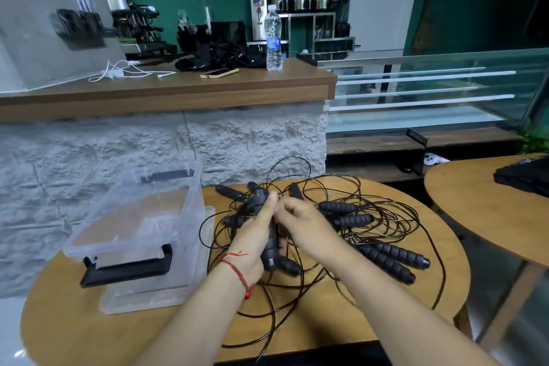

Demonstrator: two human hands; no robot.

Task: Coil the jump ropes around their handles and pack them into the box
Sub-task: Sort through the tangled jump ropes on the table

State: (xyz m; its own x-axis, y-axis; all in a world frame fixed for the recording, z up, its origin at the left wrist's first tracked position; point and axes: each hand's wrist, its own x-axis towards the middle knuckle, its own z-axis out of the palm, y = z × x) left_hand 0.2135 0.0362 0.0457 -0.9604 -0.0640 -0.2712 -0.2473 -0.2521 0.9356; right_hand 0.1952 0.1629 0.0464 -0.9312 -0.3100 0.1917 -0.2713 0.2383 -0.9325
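Several black jump ropes lie tangled on the round wooden table (89, 333), their thin cords (395, 217) looping wide. My left hand (252, 241) grips a pair of ribbed black handles (269, 249) held together, pointing away from me. My right hand (300, 220) pinches the black cord near the top of those handles. More ribbed handles (389, 258) lie on the table to the right, and others sit behind my hands. The clear plastic box (142, 241) with black latch handles stands open at the left, with nothing visible inside.
A stone-faced counter with a wooden top (178, 89) rises behind the table, carrying a water bottle (273, 38), a phone (219, 72) and cables. A second round table (490, 211) with dark folded cloth stands to the right, across a narrow gap.
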